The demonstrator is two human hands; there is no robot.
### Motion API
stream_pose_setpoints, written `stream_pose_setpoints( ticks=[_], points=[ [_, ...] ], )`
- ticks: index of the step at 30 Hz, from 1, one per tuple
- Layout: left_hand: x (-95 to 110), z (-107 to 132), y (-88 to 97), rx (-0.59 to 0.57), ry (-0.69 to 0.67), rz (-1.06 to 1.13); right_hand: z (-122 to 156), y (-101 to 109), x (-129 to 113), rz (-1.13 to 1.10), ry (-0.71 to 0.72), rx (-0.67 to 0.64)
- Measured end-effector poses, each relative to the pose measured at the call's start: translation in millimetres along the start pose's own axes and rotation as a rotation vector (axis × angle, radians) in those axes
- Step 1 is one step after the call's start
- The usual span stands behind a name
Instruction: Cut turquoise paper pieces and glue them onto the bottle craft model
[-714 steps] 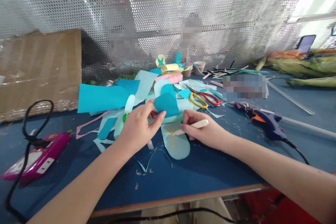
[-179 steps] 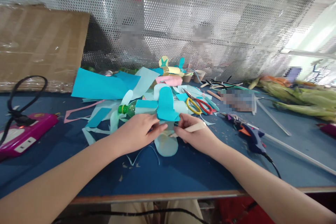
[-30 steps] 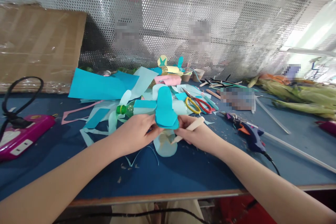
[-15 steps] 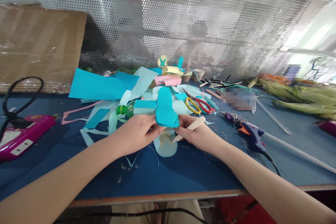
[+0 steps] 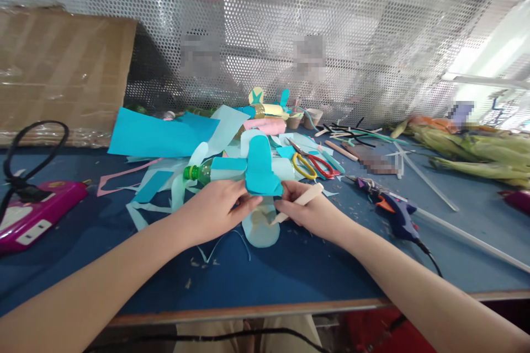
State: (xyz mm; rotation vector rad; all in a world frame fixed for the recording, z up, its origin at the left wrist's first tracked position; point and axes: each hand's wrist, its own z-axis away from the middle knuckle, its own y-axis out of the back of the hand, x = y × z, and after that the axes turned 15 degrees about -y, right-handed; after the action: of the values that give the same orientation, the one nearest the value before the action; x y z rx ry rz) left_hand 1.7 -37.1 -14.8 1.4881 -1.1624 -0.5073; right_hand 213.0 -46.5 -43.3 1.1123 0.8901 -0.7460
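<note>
My left hand (image 5: 217,210) pinches the near edge of a teal paper wing (image 5: 260,168) that lies across a plastic bottle with a green cap (image 5: 197,171). My right hand (image 5: 308,211) is closed round a pale wooden stick (image 5: 298,201) and also touches the wing's edge. The stick's tip rests on a light-blue rounded paper piece (image 5: 259,225) lying on the blue tabletop (image 5: 265,273) just below both hands.
Teal and light-blue paper scraps (image 5: 161,135) pile behind the bottle. Yellow and red scissors (image 5: 311,164) lie to the right, a blue glue gun (image 5: 393,209) further right. A magenta power strip (image 5: 35,215) with a black cable sits at left. Cardboard (image 5: 62,71) leans on the perforated screen.
Almost nothing has moved over the last second; both hands stay on the teal wing. Earlier my left hand held the wing further up off the table.
</note>
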Motion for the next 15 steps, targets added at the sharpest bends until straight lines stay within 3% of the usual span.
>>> stream_pose_setpoints(
  ticks=[15],
  points=[
    [-0.1, -1.6, -0.4, -0.016, 0.030, -0.003, 0.3, -0.3, -2.2, 0.018, 0.000, 0.058]
  ],
)
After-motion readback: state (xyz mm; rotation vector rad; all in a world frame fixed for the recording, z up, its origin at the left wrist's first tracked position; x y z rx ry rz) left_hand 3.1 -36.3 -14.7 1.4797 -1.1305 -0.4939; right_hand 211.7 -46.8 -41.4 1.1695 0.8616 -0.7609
